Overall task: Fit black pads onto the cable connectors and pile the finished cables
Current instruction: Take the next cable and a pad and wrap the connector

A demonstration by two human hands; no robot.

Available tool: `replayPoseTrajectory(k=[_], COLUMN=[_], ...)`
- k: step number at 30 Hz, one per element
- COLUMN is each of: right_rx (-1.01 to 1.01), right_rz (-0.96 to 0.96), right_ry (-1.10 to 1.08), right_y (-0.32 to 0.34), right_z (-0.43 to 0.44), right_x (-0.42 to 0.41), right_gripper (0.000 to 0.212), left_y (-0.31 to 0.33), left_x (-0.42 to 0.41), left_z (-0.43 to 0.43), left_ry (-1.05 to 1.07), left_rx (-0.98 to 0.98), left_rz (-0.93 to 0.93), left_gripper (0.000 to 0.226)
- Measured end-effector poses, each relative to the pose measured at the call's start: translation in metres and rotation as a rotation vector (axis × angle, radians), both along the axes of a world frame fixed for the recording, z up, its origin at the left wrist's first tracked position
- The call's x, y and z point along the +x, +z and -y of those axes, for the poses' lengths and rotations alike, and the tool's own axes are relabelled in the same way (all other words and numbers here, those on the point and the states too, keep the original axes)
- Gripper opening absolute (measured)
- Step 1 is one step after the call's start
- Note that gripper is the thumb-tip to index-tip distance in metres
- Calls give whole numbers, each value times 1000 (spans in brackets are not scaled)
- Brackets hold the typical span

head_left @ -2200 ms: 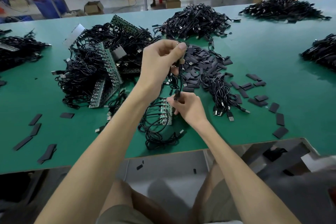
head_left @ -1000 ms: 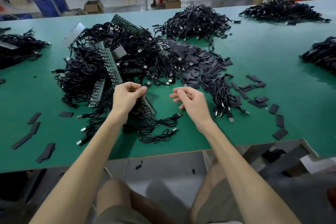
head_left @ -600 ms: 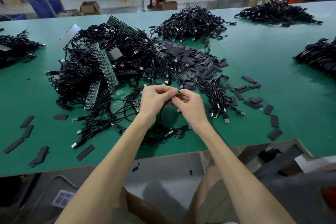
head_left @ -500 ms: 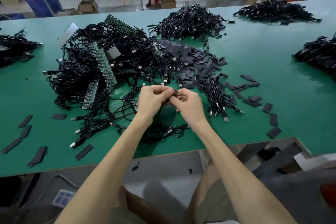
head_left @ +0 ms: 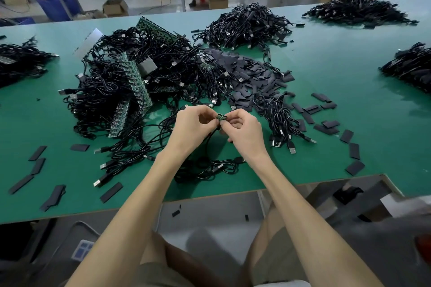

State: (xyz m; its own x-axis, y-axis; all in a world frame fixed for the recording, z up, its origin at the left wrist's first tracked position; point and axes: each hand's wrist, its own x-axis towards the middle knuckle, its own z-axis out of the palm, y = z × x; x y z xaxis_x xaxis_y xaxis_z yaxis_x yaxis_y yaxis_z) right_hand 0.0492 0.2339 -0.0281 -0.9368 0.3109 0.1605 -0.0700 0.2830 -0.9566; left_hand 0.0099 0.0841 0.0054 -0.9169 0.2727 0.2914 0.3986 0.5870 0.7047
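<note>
The left hand [head_left: 193, 126] and right hand [head_left: 245, 130] have parted slightly, both still pinching the cable's green connector [head_left: 221, 117].

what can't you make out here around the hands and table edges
Head view, small green board: fingers of left hand and right hand cover its ends; too small to see any detail.
Head view, cable pile at the right: cut off by the frame edge.
Head view, dark scraps on the floor: too small to identify.

Desk [head_left: 338, 72] was green; cables [head_left: 121, 91] and pads [head_left: 254, 74] black; circuit strips [head_left: 137, 81] green; far boxes [head_left: 116, 7] brown, bins [head_left: 56, 7] blue.
</note>
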Motion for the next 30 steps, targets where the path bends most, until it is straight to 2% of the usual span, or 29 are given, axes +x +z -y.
replayPoseTrajectory(k=[11, 18, 23, 30], right_rx=[64, 99, 100, 87], right_rz=[62, 72, 70, 76], right_ry=[12, 19, 12, 0], right_y=[-1, 1, 2, 3], right_z=[0, 1, 1, 1], right_x=[1, 1, 1, 1], right_gripper=[11, 15, 14, 13], left_y=[-2, -5, -9, -8], left_x=[-1, 1, 1, 3], left_z=[4, 7, 5, 3], left_ry=[-64, -65, -22, -26], left_rx=[5, 45, 58, 57], left_rz=[112, 108, 102, 79], left_gripper=[9, 19, 4, 12])
